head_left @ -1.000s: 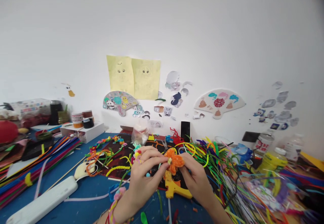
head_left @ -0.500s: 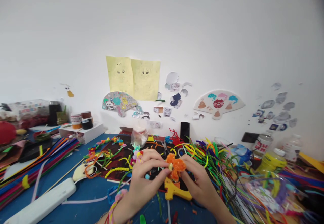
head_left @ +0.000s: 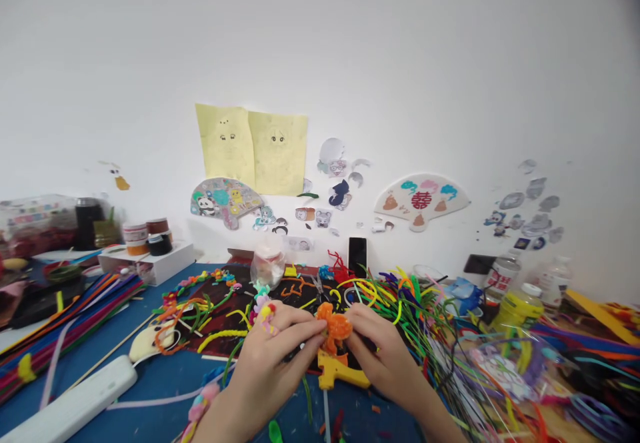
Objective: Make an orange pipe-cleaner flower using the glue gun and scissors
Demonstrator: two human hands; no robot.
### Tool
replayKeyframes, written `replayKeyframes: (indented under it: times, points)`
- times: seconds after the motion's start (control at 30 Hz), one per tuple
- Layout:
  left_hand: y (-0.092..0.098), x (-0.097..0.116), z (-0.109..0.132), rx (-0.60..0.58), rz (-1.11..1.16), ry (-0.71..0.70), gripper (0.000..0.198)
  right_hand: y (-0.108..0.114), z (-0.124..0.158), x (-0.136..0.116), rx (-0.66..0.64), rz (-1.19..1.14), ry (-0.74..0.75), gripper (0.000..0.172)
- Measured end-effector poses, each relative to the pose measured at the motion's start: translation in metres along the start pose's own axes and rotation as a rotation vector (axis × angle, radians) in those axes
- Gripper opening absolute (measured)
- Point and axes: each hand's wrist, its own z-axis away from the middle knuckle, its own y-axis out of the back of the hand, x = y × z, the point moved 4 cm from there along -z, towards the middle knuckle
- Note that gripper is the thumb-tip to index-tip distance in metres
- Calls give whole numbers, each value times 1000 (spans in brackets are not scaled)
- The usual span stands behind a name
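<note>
Left hand [head_left: 267, 371], right hand [head_left: 385, 363]: fingers pinched closed on orange pipe-cleaner figure [head_left: 333, 326], just above yellow glue gun [head_left: 340, 375]. Figure light, soft, springy; I'd grip wired middle, though view there partly blocked.

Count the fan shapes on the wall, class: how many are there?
2. The panda fan is on the wall just below the left yellow sheet; the red-symbol fan is further right on the same wall.
</note>
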Motion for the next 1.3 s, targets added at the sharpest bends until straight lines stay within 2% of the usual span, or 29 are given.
replayKeyframes:
  times: [0.2,0.33,0.43,0.6,0.73,0.9,1.3]
  points:
    - [-4,1,2,-10,-111,-104,23,0,0,1,12,10,-19,19]
    - [-5,0,1,2,-87,-86,22,1,-1,1,20,26,-19,22]
    - [-3,-2,0,-48,-21,-52,25,2,-2,2,-2,24,-33,25]
    - [-1,-6,-1,-198,144,-15,29,0,-1,10,-171,-86,-45,30]
    - [0,-7,-2,-254,225,-5,23,-5,-1,14,-319,-234,-15,30]
    - [0,-4,-2,-239,257,-32,15,-8,-2,17,-389,-345,-15,30]
    - [-4,-7,-3,-164,247,-56,12,-10,0,18,-360,-329,-46,32]
